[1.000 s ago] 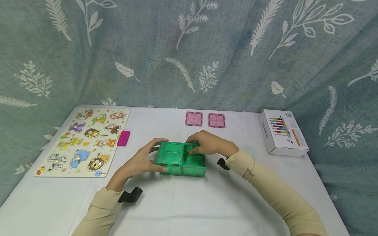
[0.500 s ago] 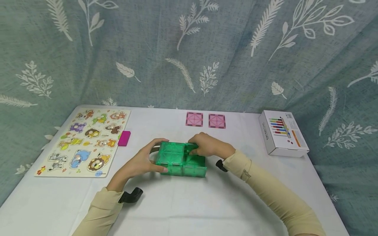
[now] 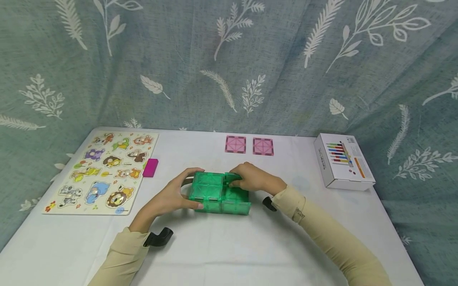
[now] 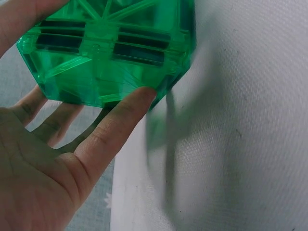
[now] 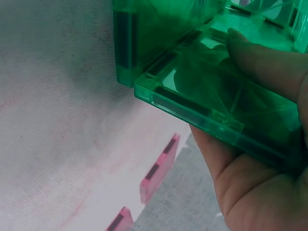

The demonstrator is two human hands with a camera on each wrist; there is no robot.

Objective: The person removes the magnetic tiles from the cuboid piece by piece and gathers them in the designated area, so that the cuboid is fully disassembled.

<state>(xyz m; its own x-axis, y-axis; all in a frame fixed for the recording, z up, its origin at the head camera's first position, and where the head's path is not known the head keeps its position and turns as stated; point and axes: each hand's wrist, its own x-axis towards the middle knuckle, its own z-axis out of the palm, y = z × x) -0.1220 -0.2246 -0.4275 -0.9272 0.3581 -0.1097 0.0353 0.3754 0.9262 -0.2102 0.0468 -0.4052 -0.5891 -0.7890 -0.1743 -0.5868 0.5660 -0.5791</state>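
So the green box (image 3: 221,194) made of see-through square plastic tiles sits mid-frame, long axis running left to right, right between both hands, so neither's really nearer. The left hand (image 3: 173,196) grips its left end, thumb at the front and fingers round the back, while the right hand (image 3: 255,177) pinches the back wall (image 5: 192,96) of the uncovered right half. It's all glossy and hard-edged on a white cloth-covered surface (image 3: 229,246), with two flat pink tiles (image 3: 235,144) (image 3: 262,146) near upper center.

Left hand (image 3: 173,195) gripping, thumb extended; right hand (image 3: 255,176) in pinch
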